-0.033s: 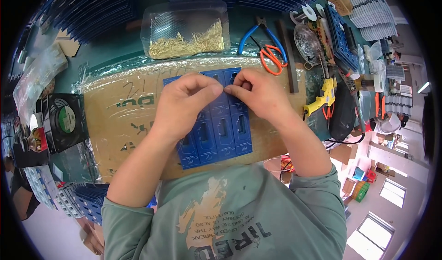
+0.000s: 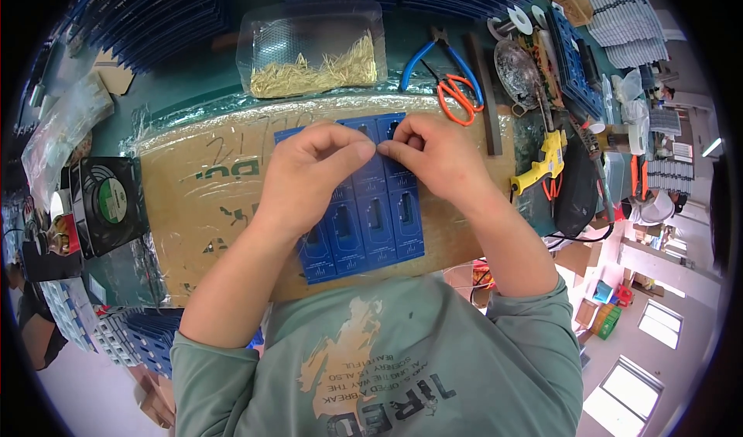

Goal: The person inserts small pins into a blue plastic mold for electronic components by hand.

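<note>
Left hand (image 2: pixel 309 170) and right hand (image 2: pixel 433 158) pinched together over blue tray row (image 2: pixel 364 220) | whatever they hold: hidden | brass pins (image 2: pixel 317 73) beyond tray: plenty left | progress: unclear

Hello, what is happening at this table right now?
A person is working with both bare hands over a row of blue plastic parts lying on a cardboard sheet covered in clear film. The left hand and right hand meet with fingers pinched together above the parts; what they pinch is too small to see. A clear box of thin brass pins sits behind, with blue pliers and orange scissors beside it.
</note>
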`<state>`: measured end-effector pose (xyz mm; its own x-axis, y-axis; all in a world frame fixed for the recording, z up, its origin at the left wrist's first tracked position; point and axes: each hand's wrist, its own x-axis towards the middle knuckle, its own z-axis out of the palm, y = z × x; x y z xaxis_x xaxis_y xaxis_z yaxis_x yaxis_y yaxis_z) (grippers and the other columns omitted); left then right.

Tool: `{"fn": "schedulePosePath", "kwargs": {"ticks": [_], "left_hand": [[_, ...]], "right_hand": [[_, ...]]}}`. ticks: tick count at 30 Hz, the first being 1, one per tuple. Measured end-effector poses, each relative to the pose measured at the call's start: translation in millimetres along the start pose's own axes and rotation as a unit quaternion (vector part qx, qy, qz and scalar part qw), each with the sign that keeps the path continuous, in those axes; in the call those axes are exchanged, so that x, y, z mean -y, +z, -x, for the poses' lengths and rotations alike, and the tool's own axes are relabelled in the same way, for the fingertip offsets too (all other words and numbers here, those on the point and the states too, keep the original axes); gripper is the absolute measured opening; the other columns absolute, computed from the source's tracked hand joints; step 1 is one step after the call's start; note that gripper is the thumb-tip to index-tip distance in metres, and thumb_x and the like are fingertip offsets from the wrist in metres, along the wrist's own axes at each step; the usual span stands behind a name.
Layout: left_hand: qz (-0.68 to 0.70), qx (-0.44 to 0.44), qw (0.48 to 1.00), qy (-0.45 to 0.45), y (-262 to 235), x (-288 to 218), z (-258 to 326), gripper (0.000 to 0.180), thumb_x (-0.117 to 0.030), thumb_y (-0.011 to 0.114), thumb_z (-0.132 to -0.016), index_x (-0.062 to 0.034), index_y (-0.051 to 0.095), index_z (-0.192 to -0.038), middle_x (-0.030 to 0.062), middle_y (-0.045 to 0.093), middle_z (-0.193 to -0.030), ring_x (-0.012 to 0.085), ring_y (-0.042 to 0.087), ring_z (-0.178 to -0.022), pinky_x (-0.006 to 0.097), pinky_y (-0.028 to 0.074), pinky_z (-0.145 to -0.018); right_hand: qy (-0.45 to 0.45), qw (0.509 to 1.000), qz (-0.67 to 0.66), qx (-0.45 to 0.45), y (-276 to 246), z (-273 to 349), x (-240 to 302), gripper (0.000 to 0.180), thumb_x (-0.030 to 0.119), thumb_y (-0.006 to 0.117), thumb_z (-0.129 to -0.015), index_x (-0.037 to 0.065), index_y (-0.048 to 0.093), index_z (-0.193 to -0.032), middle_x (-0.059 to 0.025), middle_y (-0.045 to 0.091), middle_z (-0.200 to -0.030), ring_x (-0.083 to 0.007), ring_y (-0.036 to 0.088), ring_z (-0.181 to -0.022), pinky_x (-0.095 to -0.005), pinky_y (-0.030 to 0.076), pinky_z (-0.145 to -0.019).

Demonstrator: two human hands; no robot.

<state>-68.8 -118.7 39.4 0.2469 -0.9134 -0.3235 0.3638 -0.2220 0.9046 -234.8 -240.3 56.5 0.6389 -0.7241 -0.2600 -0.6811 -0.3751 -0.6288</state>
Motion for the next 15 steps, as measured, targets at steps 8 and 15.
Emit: {"fn": "schedulePosePath", "kwargs": {"ticks": [8, 15], "left_hand": [[-0.021, 0.001, 1.0, 0.015, 0, 2, -1, 0.014, -0.014, 0.073, -0.088, -0.0004, 0.072, -0.093, 0.0019, 0.062, -0.094, 0.0092, 0.059, -0.088, 0.024, 0.046, -0.079], [-0.035, -0.008, 0.999, 0.022, -1, 2, -1, 0.015, -0.014, 0.073, -0.088, 0.0002, 0.072, -0.093, 0.0019, 0.063, -0.093, 0.0087, 0.059, -0.085, 0.024, 0.046, -0.077]], "right_hand": [[0.007, 1.0, -0.015, 0.01, 3, 1, -3, 0.023, 0.023, 0.077, -0.085, 0.004, 0.064, -0.083, 0.0003, 0.054, -0.063, -0.0081, 0.048, -0.058, -0.0262, 0.04, -0.053], [-0.005, 0.998, -0.056, -0.019, 7, 4, -8, 0.022, 0.025, 0.072, -0.088, 0.004, 0.066, -0.086, -0.0036, 0.06, -0.069, -0.0145, 0.055, -0.064, -0.0298, 0.044, -0.059]]}}
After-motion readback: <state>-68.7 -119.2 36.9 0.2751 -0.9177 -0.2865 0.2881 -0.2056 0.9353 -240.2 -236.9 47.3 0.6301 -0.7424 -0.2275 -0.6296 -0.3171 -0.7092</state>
